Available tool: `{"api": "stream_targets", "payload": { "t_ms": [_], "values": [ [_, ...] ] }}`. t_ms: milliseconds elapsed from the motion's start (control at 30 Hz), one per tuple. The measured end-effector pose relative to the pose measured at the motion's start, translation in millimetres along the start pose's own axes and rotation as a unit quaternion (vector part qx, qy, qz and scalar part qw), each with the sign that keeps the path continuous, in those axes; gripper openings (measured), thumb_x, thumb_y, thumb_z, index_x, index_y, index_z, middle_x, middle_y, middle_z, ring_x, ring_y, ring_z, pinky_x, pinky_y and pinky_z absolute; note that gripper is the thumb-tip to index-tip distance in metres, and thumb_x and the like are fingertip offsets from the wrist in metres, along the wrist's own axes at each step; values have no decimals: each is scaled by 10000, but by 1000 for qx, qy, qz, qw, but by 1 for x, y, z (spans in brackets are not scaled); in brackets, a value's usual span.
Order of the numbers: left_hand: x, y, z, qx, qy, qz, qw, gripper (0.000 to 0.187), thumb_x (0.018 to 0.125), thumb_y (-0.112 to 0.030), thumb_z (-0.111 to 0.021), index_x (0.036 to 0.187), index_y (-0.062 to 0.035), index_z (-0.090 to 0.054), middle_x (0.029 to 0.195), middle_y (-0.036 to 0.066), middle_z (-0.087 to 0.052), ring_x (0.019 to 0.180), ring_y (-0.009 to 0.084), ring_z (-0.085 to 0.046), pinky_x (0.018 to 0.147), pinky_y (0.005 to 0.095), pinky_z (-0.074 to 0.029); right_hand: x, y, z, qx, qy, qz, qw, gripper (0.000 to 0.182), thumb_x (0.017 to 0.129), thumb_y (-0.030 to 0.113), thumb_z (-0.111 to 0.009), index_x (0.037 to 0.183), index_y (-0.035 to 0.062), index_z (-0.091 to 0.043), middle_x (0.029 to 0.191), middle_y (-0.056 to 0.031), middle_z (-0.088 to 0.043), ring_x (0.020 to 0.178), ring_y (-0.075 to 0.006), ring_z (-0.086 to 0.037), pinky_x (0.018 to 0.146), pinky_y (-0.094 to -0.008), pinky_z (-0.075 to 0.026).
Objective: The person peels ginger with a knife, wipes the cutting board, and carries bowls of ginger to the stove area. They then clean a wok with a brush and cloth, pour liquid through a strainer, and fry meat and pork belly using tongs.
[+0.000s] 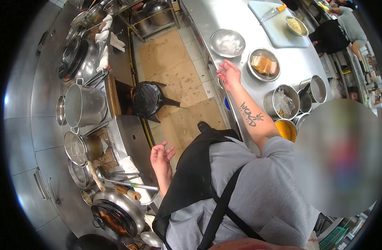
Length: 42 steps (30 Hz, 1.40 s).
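Note:
My right hand [229, 76] hangs over the edge of the steel counter [201, 16], empty, with its fingers loosely spread. Closest to it is a metal bowl [227, 43] with white contents. On its other side, a second metal bowl [264, 64] holds browned, block-shaped pieces of food [264, 65]. My left hand [161, 156] is held low beside the stove front, fingers half curled and apart, with nothing in it. A long-handled ladle [128, 183] lies across the stove near that hand.
Large pots [87, 104] and woks [118, 216] line the stove at left. A black stool-like stand [147, 100] is on the cardboard-covered floor [166, 62]. On the counter, a knife [272, 13] lies on a white cutting board [282, 35]. Another person [340, 31] stands beyond.

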State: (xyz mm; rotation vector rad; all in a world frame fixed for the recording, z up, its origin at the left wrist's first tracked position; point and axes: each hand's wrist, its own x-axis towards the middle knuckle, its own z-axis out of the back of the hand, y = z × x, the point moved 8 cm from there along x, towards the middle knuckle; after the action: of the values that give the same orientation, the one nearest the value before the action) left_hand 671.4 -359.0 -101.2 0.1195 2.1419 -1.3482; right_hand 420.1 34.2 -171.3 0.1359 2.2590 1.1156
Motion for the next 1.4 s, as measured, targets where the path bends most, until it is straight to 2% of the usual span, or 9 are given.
{"api": "stream_targets", "payload": {
  "t_ms": [133, 267, 433, 700, 933, 1000, 1033, 1167, 1400],
  "values": [
    [2, 0, -7, 11, -11, 7, 1000, 70, 998, -101, -544, 1040, -46, -540, 1214, 151, -603, 900, 287, -703, 704, 339, -588, 3, 0, 3, 49, -8, -29, 998, 385, 1008, 338, -525, 1209, 10, -529, 941, -111, -618, 682, -220, -615, 554, -347, -505],
    [-1, -4, -1, 18, -27, 3, 999, 81, 992, -108, -560, 1044, -46, -554, 1194, 143, -612, 913, 277, -704, 713, 331, -579, 46, -3, 63, 124, 9, -8, 992, 516, 1000, 571, -390, 865, 92, -523, 777, -54, -589, 636, -186, -551, 495, -323, -435],
    [-20, 2, 43, 12, -87, 9, 996, 91, 995, -141, -563, 1055, -73, -567, 1133, 90, -639, 920, 233, -703, 731, 338, -583, 148, -12, 169, 117, -24, -79, 990, 355, 956, 392, -415, 751, 111, -485, 686, -56, -533, 604, -197, -509, 530, -370, -450],
    [-53, -14, 160, -129, -224, -100, 961, 141, 1000, -211, -561, 1026, -72, -560, 1110, 102, -639, 902, 234, -699, 757, 374, -595, 123, 52, 142, 105, -158, 69, 979, 275, 926, 248, -379, 820, 23, -495, 681, -123, -545, 597, -248, -562, 592, -374, -525],
    [-22, -126, 258, -568, 5, -237, 788, 876, 928, -638, -510, 1432, 52, -316, 1409, 296, -422, 1312, 400, -460, 1097, 484, -409, 46, 58, 105, 37, -164, 188, 968, 258, 881, 142, -499, 1029, -19, -635, 846, -147, -655, 659, -239, -643, 624, -318, -583],
    [-8, -170, 277, -584, 82, -274, 760, 910, 934, -631, -507, 1487, 46, -253, 1376, 305, -445, 1219, 392, -526, 1031, 460, -480, 37, 47, 90, 29, -108, 193, 975, 288, 860, 123, -537, 1081, -24, -649, 908, -150, -667, 683, -247, -650, 635, -319, -591],
    [-12, -193, 278, -558, 93, -281, 775, 742, 969, -505, -539, 1426, 42, -330, 1212, 256, -524, 971, 287, -608, 822, 353, -569, 11, 38, 80, 44, -93, 184, 978, 306, 848, 116, -555, 1100, -29, -650, 931, -153, -668, 695, -251, -653, 642, -323, -594],
    [-16, -211, 304, -519, 81, -212, 824, 224, 954, -128, -538, 1098, -20, -404, 889, 98, -486, 675, 117, -480, 503, 209, -380, -42, 6, 62, 8, -61, 140, 988, 311, 835, 116, -579, 1083, -56, -652, 943, -166, -666, 721, -256, -664, 662, -339, -600],
    [-216, -131, 388, -252, -118, -308, 910, 539, 931, -9, -563, 1424, -116, -372, 1010, 86, -592, 660, 105, -525, 528, 250, -465, -108, -38, 17, -87, 64, 82, 991, 291, 913, 157, -506, 1020, -103, -581, 891, -174, -661, 725, -268, -676, 662, -326, -595]
  ]
}}
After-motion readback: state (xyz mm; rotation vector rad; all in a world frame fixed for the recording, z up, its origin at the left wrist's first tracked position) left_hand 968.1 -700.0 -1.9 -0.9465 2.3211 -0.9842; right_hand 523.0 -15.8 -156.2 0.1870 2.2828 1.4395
